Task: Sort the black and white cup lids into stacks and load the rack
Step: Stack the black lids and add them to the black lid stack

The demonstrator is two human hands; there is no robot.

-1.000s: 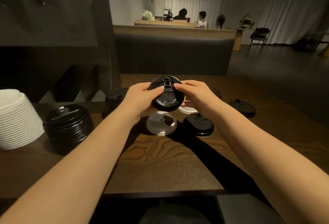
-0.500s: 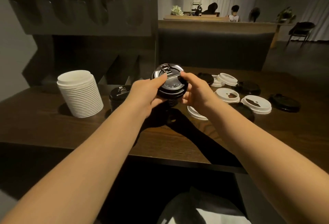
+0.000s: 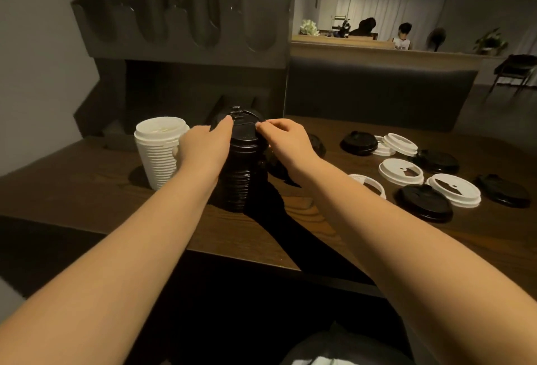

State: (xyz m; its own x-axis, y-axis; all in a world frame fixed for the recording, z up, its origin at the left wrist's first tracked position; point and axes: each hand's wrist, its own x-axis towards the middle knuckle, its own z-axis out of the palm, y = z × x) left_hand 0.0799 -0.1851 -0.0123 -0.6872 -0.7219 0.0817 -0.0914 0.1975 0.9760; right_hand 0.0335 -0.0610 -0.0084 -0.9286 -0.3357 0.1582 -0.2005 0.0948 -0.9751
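Because each piece is thin moulded plastic, the black lid stack (image 3: 239, 173) should handle as light, springy and a little slick, likely to lean or slide apart if taken from one side only. Recommended hold, as a judgement: both sides of the column, low enough to steady it, or by the rim of the top lid when seating one more.

Item: black lid stack. Location: upright on the counter (image 3: 87, 187), near its front edge, just right of the white lid stack (image 3: 159, 151). Appearance: glossy black, ribbed down its side by the nested rims, topped with a lid carrying a raised flip tab at its far edge.

Left hand (image 3: 203, 151): laid against the left side of the top of the stack, fingers fairly straight, index tip touching the top lid's rim. Right hand (image 3: 286, 141): fingers curled, tips pinching the right rim of the same lid. The lid appears to be seated or nearly so; exact fit cannot be told.

Item: white lid stack. Matt white, ribbed likewise, tapering upward.

Loose stock, right part of counter: white lids (image 3: 453, 190) with sip openings and black lids (image 3: 424, 202), lying singly and mixed, some overlapping.

Rack (image 3: 186, 25): grey, scalloped slots, standing behind the stacks; no lids visible in it.
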